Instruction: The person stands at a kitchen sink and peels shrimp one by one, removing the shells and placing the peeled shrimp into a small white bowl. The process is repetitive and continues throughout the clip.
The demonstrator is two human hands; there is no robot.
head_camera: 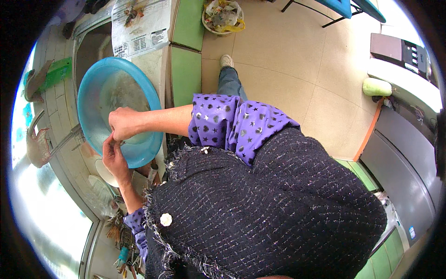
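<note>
My right hand (125, 123) is curled in a loose fist over a round blue plastic basin (155, 97), its fingertips hidden from view. My left hand (115, 157), at the basin's near-left rim, touches the right one with its fingertips. A small dark item (122, 142) shows at the left fingertips; its kind is too small to tell. Cloudy water with blurred greyish contents (127, 92) lies in the basin. The basin rests across the sink and counter. Beyond it, a printed paper sheet (158, 21) holds a small heap of dark and reddish scraps (133, 15).
A lined waste bin (223, 17) stands on the floor past the green cabinets (186, 76). The faucet (66, 139) reaches toward the basin from the window side. Plates (104, 172) stand beside the basin. Behind me are a grey refrigerator (397, 167) and a pale green gourd (377, 87).
</note>
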